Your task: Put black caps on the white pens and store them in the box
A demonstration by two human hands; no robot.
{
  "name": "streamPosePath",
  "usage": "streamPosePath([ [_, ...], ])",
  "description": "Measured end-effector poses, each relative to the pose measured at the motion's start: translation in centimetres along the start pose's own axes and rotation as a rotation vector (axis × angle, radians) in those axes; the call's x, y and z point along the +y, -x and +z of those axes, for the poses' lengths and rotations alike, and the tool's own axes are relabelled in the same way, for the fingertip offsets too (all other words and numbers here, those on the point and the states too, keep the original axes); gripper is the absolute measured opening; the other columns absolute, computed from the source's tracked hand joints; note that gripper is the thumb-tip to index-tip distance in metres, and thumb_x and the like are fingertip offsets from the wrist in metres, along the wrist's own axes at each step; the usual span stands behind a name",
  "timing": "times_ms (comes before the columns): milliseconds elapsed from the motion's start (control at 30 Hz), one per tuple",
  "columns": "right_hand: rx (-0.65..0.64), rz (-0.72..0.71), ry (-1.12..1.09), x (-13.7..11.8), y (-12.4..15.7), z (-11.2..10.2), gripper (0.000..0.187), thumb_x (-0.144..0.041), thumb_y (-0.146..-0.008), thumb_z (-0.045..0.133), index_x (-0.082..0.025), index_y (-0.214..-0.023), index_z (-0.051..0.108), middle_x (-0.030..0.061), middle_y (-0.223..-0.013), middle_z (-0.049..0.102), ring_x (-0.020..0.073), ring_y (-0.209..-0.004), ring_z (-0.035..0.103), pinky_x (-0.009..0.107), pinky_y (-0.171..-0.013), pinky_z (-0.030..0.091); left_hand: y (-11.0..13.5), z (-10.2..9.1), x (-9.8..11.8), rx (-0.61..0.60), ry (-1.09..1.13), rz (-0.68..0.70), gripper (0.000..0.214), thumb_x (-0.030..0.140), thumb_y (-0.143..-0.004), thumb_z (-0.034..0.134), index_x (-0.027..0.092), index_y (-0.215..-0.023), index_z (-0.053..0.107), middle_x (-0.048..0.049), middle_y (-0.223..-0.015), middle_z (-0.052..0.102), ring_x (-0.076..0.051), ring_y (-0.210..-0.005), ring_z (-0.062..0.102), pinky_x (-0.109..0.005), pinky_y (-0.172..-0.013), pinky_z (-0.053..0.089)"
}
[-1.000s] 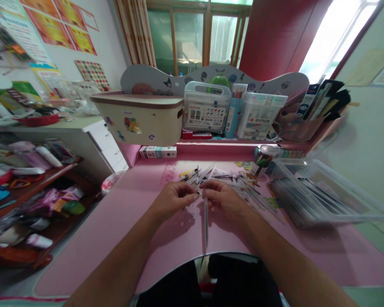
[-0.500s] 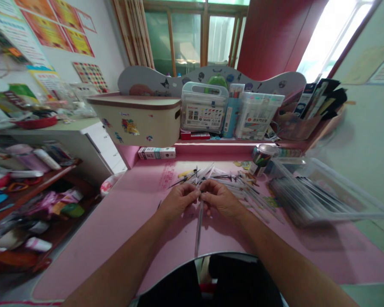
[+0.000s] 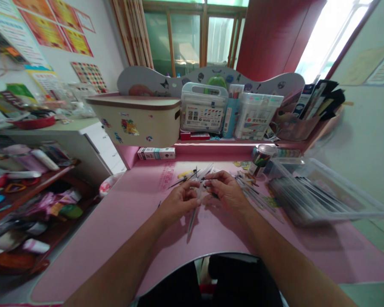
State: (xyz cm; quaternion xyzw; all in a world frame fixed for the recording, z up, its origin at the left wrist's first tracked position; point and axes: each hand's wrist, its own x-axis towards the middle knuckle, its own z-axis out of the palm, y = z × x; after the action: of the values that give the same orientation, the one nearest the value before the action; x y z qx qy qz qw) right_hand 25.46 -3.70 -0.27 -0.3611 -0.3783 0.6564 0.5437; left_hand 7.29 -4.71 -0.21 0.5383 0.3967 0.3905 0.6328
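My left hand pinches the upper end of a slim translucent pen that slants down towards me over the pink desk. My right hand is just to its right, fingers curled over the pile of loose pens and refills. What the right fingers grip, if anything, is hidden. The two hands are a little apart, with the pen's top between them.
A clear plastic tray filled with pens sits at the right. A small tin of pens stands behind the pile. A cream storage box and marker cases line the back shelf. Cluttered shelves stand to the left.
The hands were together on the pen's top; now the right hand has moved up and right onto the pile. The pen stays in the left hand, tilted more leftward.
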Motion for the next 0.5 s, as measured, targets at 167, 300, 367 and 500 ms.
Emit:
streamPosePath([
  [167,0.013,-0.042,0.080,-0.3,-0.2,-0.2,0.024,-0.025,-0.066,0.078,-0.021,-0.085,0.062,-0.0030,-0.067,0.061,0.0114,-0.057,0.055,0.020,-0.044,0.047,0.0,0.0,0.6,0.097,-0.103,0.081,0.028,0.025,-0.073,0.076,0.017,-0.100,0.075,-0.0054,-0.089,0.072,-0.016,-0.079,0.065,-0.024,-0.071,0.051],
  [300,-0.068,-0.109,0.225,0.3,-0.6,-0.5,0.024,-0.030,-0.073,0.073,-0.018,-0.094,0.071,-0.0029,-0.061,0.058,0.0104,-0.053,0.052,0.022,-0.047,0.046,0.1,-0.3,1.0,0.077,-0.347,0.149,0.024,0.027,-0.080,0.068,0.018,-0.100,0.078,-0.0062,-0.095,0.074,-0.020,-0.086,0.066,-0.030,-0.079,0.051],
  [367,-0.096,-0.130,0.296,0.4,-0.6,-0.6,0.025,-0.030,-0.075,0.070,-0.019,-0.097,0.071,-0.0035,-0.060,0.057,0.0108,-0.054,0.053,0.023,-0.049,0.046,0.1,-0.5,1.1,0.079,-0.454,0.191,0.025,0.030,-0.083,0.064,0.018,-0.101,0.078,-0.0067,-0.098,0.075,-0.021,-0.089,0.066,-0.032,-0.081,0.050],
  [500,-0.096,-0.198,0.314,0.4,-0.5,-0.4,0.018,-0.027,-0.073,0.069,-0.022,-0.090,0.065,-0.0052,-0.065,0.057,0.0102,-0.054,0.053,0.024,-0.051,0.047,0.0,-0.7,1.1,0.101,-0.562,0.234,0.027,0.031,-0.085,0.061,0.018,-0.102,0.077,-0.0071,-0.096,0.074,-0.020,-0.084,0.066,-0.031,-0.075,0.050],
])
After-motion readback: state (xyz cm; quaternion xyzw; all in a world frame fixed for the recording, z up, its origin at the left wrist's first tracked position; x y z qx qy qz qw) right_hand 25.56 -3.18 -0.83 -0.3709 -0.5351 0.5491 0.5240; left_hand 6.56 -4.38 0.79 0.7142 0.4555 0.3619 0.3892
